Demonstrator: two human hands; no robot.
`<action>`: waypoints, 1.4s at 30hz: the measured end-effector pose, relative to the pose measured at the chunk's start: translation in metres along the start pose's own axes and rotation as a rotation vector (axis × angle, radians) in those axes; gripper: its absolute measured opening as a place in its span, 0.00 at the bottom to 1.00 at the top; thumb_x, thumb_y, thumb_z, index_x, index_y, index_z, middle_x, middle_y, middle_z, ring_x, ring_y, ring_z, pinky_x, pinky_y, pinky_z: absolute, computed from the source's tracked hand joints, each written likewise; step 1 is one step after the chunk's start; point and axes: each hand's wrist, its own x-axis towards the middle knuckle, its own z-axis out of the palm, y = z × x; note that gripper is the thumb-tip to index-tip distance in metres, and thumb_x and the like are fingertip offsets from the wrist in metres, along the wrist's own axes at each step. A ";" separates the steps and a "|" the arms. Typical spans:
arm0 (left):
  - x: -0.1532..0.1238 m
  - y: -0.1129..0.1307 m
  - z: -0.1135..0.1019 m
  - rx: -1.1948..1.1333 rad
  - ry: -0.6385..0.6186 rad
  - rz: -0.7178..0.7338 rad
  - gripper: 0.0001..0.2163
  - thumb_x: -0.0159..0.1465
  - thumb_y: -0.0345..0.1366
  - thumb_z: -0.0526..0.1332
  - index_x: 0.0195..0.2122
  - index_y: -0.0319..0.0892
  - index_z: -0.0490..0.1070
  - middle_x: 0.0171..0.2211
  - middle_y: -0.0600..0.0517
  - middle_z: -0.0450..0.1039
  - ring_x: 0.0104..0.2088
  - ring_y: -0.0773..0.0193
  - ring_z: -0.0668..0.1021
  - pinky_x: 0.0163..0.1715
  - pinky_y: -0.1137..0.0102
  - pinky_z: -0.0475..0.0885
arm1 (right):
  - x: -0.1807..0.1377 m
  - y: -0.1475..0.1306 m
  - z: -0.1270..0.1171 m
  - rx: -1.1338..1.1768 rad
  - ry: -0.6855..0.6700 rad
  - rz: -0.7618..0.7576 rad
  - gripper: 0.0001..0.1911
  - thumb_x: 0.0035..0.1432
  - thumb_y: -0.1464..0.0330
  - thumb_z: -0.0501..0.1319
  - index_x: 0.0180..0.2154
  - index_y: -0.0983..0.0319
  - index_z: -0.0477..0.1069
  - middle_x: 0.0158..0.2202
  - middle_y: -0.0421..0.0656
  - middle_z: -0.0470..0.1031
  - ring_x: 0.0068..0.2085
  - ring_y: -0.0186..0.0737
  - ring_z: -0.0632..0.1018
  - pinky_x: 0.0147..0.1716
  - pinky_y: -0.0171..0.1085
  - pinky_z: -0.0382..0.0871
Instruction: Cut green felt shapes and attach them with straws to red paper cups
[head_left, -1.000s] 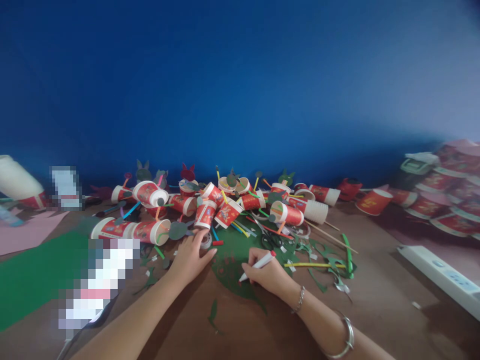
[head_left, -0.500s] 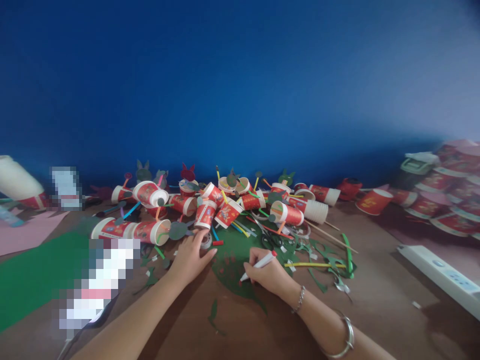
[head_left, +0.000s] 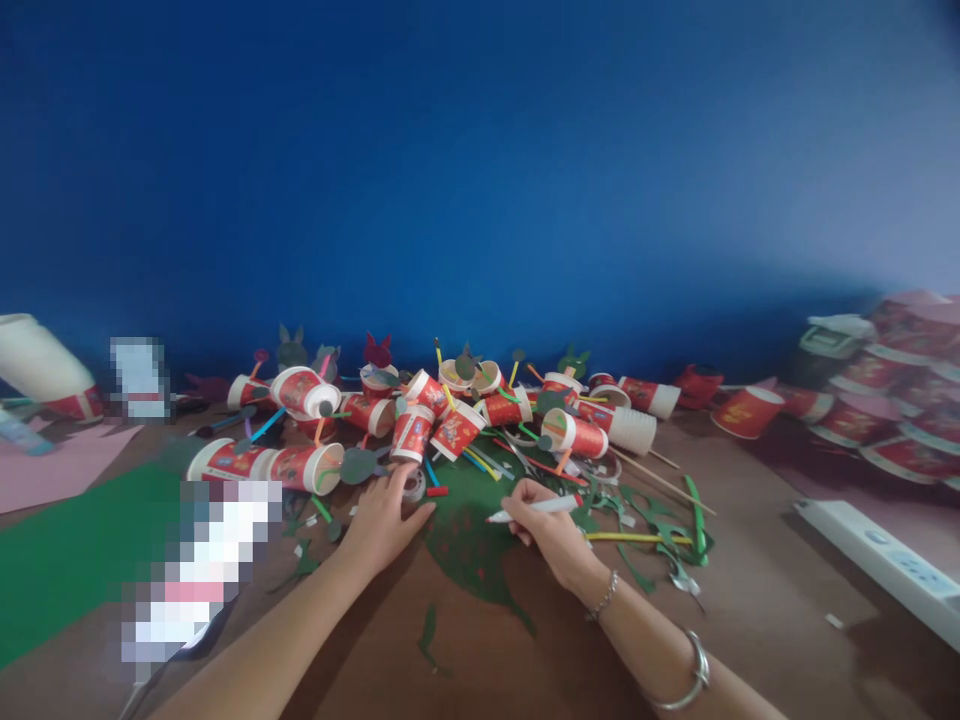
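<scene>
My right hand (head_left: 551, 535) pinches a white marker (head_left: 547, 506) with a red end. Its tip points left over a dark green paper cut-out (head_left: 472, 570) dotted with small red marks; whether it touches the paper I cannot tell. Resting by the upper left edge of that paper, my left hand (head_left: 382, 518) has its fingers stretched and thumb apart, holding nothing. Beside its fingertips are a roll of tape (head_left: 413, 486) and a red marker cap (head_left: 437, 491). A grey-green paper piece (head_left: 363, 466) lies left of the fingers.
Red paper cups (head_left: 409, 432) with colored strips crowd the back along the blue wall. Green scraps (head_left: 660, 515) and a yellow strip (head_left: 637, 538) lie right. A power strip (head_left: 885, 560) is far right, beneath stacked cups (head_left: 892, 420). Green paper (head_left: 67, 560) covers the left.
My right hand has moved up and slightly right across the green paper, and the marker now lies flatter. My left hand stays nearly in place.
</scene>
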 end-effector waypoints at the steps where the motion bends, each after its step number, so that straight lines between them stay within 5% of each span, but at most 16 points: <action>1: 0.000 0.000 0.000 0.005 -0.005 -0.002 0.22 0.58 0.44 0.58 0.53 0.43 0.61 0.44 0.43 0.71 0.43 0.50 0.73 0.42 0.58 0.67 | 0.000 0.001 0.001 -0.034 -0.004 -0.013 0.12 0.47 0.64 0.60 0.21 0.60 0.58 0.15 0.34 0.65 0.16 0.28 0.61 0.16 0.29 0.50; 13: 0.000 -0.003 0.003 0.017 0.006 0.027 0.23 0.59 0.44 0.58 0.54 0.42 0.60 0.44 0.44 0.71 0.44 0.49 0.73 0.42 0.59 0.68 | 0.003 -0.003 0.004 -0.175 0.001 -0.053 0.11 0.46 0.66 0.59 0.19 0.59 0.58 0.14 0.32 0.60 0.17 0.29 0.60 0.17 0.30 0.51; 23: 0.000 -0.005 0.003 0.017 0.029 0.040 0.23 0.59 0.44 0.58 0.53 0.42 0.61 0.42 0.43 0.72 0.42 0.49 0.74 0.40 0.59 0.68 | 0.003 -0.002 0.001 -0.338 0.005 -0.078 0.11 0.47 0.68 0.58 0.19 0.59 0.57 0.13 0.35 0.67 0.17 0.31 0.67 0.19 0.29 0.57; 37: 0.000 -0.007 0.006 0.024 0.042 0.057 0.23 0.59 0.45 0.58 0.53 0.42 0.61 0.43 0.43 0.72 0.41 0.50 0.74 0.40 0.59 0.68 | 0.003 0.005 0.000 -0.366 -0.039 -0.051 0.10 0.46 0.69 0.56 0.18 0.59 0.56 0.10 0.33 0.63 0.15 0.29 0.65 0.15 0.27 0.53; 42: 0.000 -0.009 0.008 0.015 0.039 0.068 0.21 0.60 0.43 0.57 0.53 0.41 0.60 0.44 0.43 0.71 0.42 0.51 0.73 0.40 0.58 0.68 | 0.007 0.007 -0.001 -0.293 0.039 -0.047 0.11 0.47 0.68 0.56 0.18 0.59 0.56 0.11 0.34 0.65 0.16 0.29 0.64 0.16 0.28 0.53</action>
